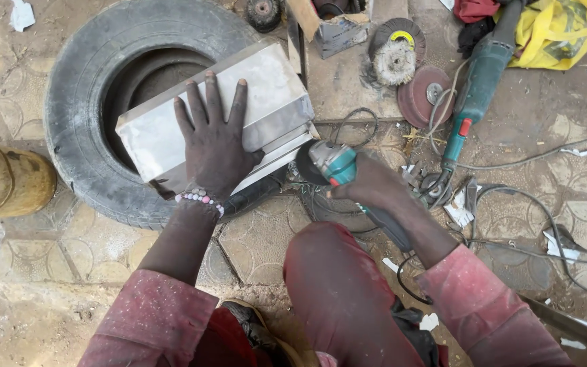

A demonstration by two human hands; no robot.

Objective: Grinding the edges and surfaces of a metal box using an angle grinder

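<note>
At the far left of the tyre [79, 102] stands a yellow drum [5, 178] on the paved floor [62, 248]. The tyre serves as a cradle, and a shiny metal box [266, 81] lies tilted across its opening and right-hand rim. The left hand [213, 146] lies flat on top of the box, fingers spread and pointing away from the person, pressing it down onto the tyre. Just right of the tyre's rim, the right hand [375, 183] is wrapped around the body of a teal grinder [334, 163], whose dark disc sits at the lower right edge of the box.

To grind well here, the spread hand should probably bear straight down so the box cannot rock, and stay clear of the disc's edge. Further right of the tyre lie a wire brush wheel [394, 62], a red disc [424, 95] and a second grinder [478, 85] among loose cables.
</note>
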